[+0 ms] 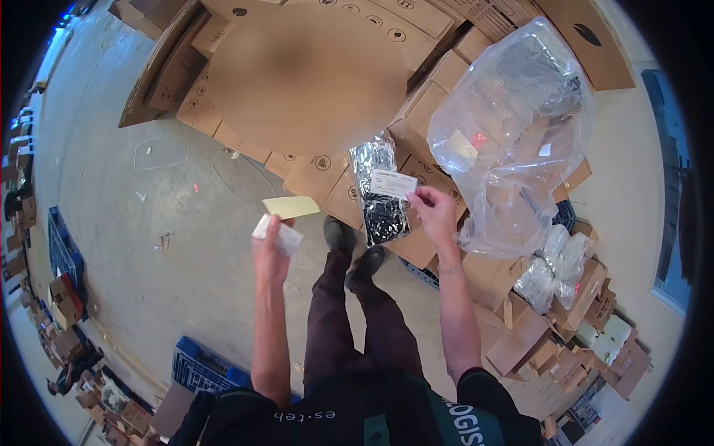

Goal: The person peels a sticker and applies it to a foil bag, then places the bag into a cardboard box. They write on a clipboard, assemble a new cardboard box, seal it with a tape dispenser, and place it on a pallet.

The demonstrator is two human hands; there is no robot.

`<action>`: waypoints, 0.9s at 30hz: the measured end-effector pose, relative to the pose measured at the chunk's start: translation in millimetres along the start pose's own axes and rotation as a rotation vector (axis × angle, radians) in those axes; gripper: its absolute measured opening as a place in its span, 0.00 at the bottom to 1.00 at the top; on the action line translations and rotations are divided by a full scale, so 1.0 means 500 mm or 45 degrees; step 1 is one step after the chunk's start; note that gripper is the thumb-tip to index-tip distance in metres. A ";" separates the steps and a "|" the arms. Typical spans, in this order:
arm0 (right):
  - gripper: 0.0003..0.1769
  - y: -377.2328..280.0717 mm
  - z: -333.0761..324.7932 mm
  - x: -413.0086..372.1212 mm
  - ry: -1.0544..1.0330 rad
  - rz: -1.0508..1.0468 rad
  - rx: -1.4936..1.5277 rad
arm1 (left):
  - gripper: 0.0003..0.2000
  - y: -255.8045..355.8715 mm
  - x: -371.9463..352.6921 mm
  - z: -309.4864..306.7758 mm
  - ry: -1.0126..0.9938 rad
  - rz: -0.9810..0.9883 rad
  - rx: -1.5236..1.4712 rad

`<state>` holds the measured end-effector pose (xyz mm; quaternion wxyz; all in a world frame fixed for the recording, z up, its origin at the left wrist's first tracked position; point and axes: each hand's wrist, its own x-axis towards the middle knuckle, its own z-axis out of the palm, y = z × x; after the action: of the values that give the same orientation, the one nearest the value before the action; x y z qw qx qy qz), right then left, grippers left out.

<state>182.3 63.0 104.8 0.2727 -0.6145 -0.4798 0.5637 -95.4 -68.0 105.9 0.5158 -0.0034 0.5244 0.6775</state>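
My left hand [270, 260] is closed around a pale yellow paper slip [296, 207] and a small white, thin sheet [286, 237], both out over the floor. Between thumb and fingers, my right hand [435, 210] pinches a white printed label [393, 183] by its right end. Behind that label, a dark package in shiny clear plastic [385, 224] lies on the cardboard boxes [343, 192], the label overlapping its middle in this view.
A large clear plastic bag [506, 141] with dark packages inside lies on the boxes at right. Bundles of clear wrap [554, 271] sit below it. Blue pallets [201, 364] stand at lower left, and paper scraps [163, 239] litter the concrete floor. A blurred patch covers the upper middle.
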 end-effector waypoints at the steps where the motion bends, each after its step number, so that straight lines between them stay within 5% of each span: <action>1: 0.08 0.009 0.009 0.030 -0.041 -0.029 -0.067 | 0.15 -0.007 0.016 0.017 -0.008 0.004 0.004; 11: 0.15 0.045 0.039 0.090 -0.048 -0.099 -0.479 | 0.16 -0.193 0.095 0.189 -0.392 -0.528 -0.166; 15: 0.17 0.009 0.051 0.079 0.057 -0.207 -0.984 | 0.17 -0.225 0.118 0.154 -0.369 -0.480 -0.121; 17: 0.19 -0.015 0.056 0.055 0.344 -0.154 -1.230 | 0.14 -0.216 0.120 0.122 -0.286 -0.326 0.014; 20: 0.16 -0.011 0.020 0.004 0.296 -0.146 -0.794 | 0.12 -0.142 0.098 0.064 -0.250 -0.233 0.225; 22: 0.24 -0.006 0.034 -0.067 -0.139 -0.015 0.396 | 0.13 -0.079 0.051 0.068 -0.551 -0.278 0.387; 24: 0.48 -0.117 0.024 -0.156 -0.336 -0.240 -0.017 | 0.15 -0.028 -0.029 0.115 -0.688 -0.335 0.540; 25: 0.43 -0.138 0.022 -0.185 -0.270 -0.353 -0.090 | 0.09 -0.006 -0.079 0.156 -0.634 -0.314 0.525; 27: 0.16 -0.223 -0.013 -0.234 -0.240 -0.271 -0.376 | 0.09 0.026 -0.136 0.189 -0.643 -0.343 0.647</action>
<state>168.1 2.9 254.4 0.1915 -0.5381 -0.6428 0.5104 -22.0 -46.6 194.6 0.6975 0.2226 0.5269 0.4316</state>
